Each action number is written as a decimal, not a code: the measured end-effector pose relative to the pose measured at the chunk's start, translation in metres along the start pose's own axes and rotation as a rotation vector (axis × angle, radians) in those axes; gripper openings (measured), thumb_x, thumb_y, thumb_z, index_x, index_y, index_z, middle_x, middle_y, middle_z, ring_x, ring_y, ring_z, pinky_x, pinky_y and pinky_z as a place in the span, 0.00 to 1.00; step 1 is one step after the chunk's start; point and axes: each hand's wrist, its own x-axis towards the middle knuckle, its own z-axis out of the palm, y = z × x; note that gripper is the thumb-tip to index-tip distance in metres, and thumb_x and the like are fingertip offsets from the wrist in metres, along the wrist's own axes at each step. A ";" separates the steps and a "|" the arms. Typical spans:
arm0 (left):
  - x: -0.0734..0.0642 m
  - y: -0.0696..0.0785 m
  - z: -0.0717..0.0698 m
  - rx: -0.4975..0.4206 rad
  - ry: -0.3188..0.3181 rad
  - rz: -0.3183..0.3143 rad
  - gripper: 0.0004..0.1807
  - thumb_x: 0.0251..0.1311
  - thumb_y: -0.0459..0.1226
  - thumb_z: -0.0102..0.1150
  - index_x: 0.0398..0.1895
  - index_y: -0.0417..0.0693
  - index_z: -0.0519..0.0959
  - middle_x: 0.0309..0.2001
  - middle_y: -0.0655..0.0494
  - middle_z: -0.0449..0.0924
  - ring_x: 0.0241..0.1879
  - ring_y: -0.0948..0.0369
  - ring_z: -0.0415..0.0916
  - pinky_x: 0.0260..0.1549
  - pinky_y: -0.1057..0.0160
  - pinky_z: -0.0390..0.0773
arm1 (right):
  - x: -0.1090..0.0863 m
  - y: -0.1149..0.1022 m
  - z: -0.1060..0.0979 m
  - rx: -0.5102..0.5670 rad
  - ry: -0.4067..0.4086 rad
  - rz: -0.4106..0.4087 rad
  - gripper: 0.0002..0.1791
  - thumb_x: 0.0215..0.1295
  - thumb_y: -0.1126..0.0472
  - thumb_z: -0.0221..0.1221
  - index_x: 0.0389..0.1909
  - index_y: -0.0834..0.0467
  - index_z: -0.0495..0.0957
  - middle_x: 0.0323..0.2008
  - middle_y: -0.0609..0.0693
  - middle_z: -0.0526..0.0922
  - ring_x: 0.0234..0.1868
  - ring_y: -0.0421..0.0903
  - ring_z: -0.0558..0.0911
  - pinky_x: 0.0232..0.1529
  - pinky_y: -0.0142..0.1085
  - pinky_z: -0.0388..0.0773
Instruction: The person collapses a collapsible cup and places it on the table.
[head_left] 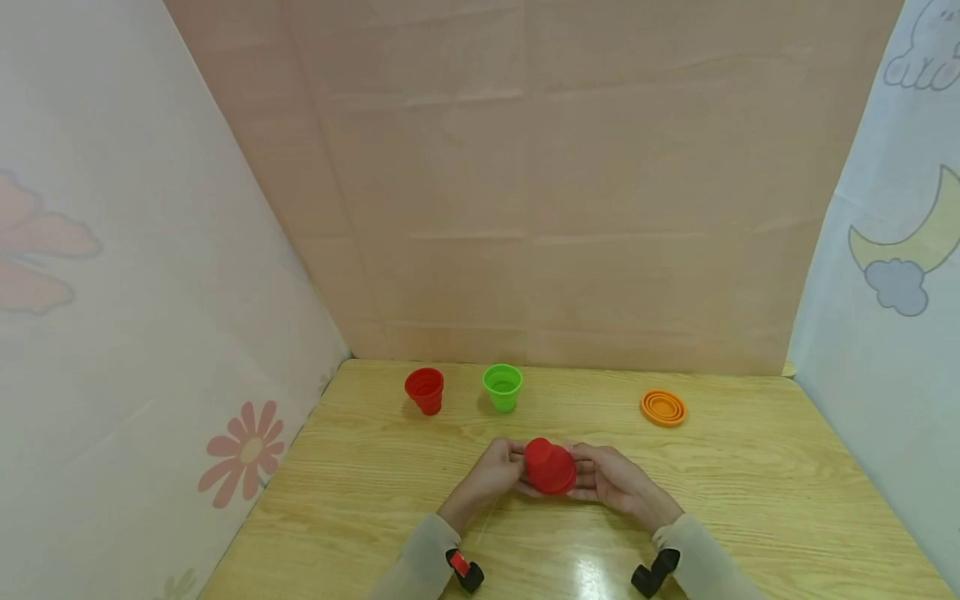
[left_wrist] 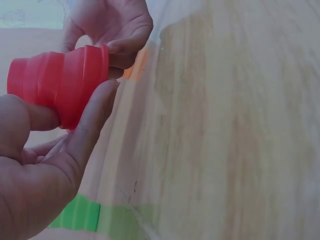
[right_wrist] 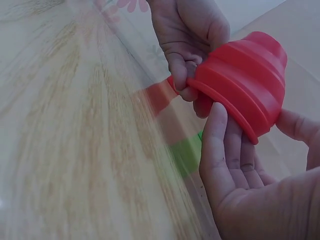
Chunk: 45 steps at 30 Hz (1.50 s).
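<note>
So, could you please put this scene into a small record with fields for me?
Held item: red cup, unfolded and tilted, its small base turned toward the head camera
Left hand: the left hand grips the cup's side
Right hand: the right hand grips it at the rim end
Standing beyond the hands: another red cup and, to its right, a green cup, apart, mouths up
Far right: orange cup, folded flat
Surface: wooden table

Glare whitens the near tabletop (head_left: 589, 573) in the bright head view; both wrist views look dimmer.
</note>
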 end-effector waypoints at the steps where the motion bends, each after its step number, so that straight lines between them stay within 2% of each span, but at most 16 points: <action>1: 0.000 0.000 0.000 0.000 0.002 -0.003 0.19 0.73 0.25 0.44 0.59 0.32 0.81 0.49 0.34 0.89 0.46 0.44 0.90 0.39 0.51 0.92 | 0.000 0.000 0.000 -0.005 0.001 -0.002 0.13 0.81 0.55 0.52 0.45 0.49 0.86 0.38 0.45 0.92 0.41 0.42 0.90 0.48 0.39 0.89; 10: 0.001 0.000 0.004 0.013 0.045 -0.023 0.19 0.72 0.24 0.44 0.58 0.31 0.82 0.48 0.35 0.89 0.44 0.45 0.91 0.37 0.52 0.92 | -0.001 0.001 0.001 -0.027 0.004 -0.037 0.13 0.79 0.58 0.53 0.40 0.50 0.87 0.36 0.44 0.92 0.39 0.41 0.90 0.47 0.39 0.90; 14: 0.000 0.001 0.007 0.002 0.082 -0.031 0.17 0.75 0.25 0.44 0.56 0.29 0.82 0.47 0.35 0.89 0.43 0.46 0.91 0.36 0.53 0.92 | -0.002 0.003 0.000 -0.083 0.002 -0.078 0.14 0.80 0.60 0.52 0.43 0.53 0.88 0.37 0.45 0.93 0.40 0.41 0.90 0.47 0.38 0.90; 18: -0.002 0.000 0.012 -0.032 0.137 -0.048 0.16 0.78 0.27 0.45 0.56 0.26 0.81 0.47 0.34 0.88 0.40 0.48 0.91 0.35 0.54 0.92 | -0.002 0.004 0.001 -0.164 0.057 -0.115 0.15 0.81 0.60 0.51 0.49 0.61 0.86 0.39 0.47 0.92 0.39 0.41 0.90 0.44 0.36 0.90; 22: -0.002 -0.002 0.015 -0.074 0.168 -0.052 0.17 0.78 0.28 0.45 0.58 0.25 0.79 0.49 0.33 0.88 0.38 0.48 0.91 0.36 0.54 0.92 | -0.001 0.002 0.004 -0.214 0.127 -0.129 0.15 0.81 0.59 0.52 0.49 0.64 0.84 0.37 0.46 0.90 0.36 0.40 0.89 0.41 0.35 0.89; 26: -0.002 -0.004 0.015 -0.118 0.157 -0.056 0.18 0.80 0.30 0.45 0.59 0.26 0.79 0.49 0.34 0.87 0.38 0.48 0.91 0.38 0.53 0.92 | -0.001 0.000 0.007 -0.230 0.162 -0.125 0.15 0.81 0.59 0.52 0.49 0.65 0.83 0.36 0.45 0.89 0.35 0.39 0.87 0.39 0.34 0.89; 34: -0.004 -0.008 0.011 -0.205 0.085 -0.092 0.19 0.80 0.36 0.47 0.60 0.30 0.80 0.50 0.37 0.88 0.38 0.54 0.90 0.44 0.53 0.91 | -0.002 0.000 0.009 -0.263 0.180 -0.120 0.18 0.82 0.59 0.51 0.52 0.68 0.82 0.36 0.45 0.89 0.36 0.39 0.86 0.40 0.33 0.88; 41: -0.007 -0.005 0.005 -0.266 0.006 -0.096 0.19 0.74 0.31 0.56 0.63 0.30 0.77 0.56 0.38 0.86 0.41 0.57 0.88 0.51 0.54 0.90 | -0.002 0.002 0.010 -0.283 0.196 -0.114 0.22 0.84 0.58 0.48 0.59 0.73 0.78 0.39 0.46 0.89 0.38 0.40 0.86 0.40 0.33 0.86; 45: -0.008 -0.006 0.004 -0.267 0.013 -0.090 0.21 0.72 0.31 0.58 0.65 0.29 0.75 0.56 0.38 0.86 0.40 0.58 0.88 0.51 0.54 0.90 | 0.000 0.002 0.012 -0.272 0.191 -0.112 0.23 0.83 0.58 0.48 0.61 0.74 0.77 0.41 0.47 0.89 0.40 0.41 0.86 0.43 0.34 0.87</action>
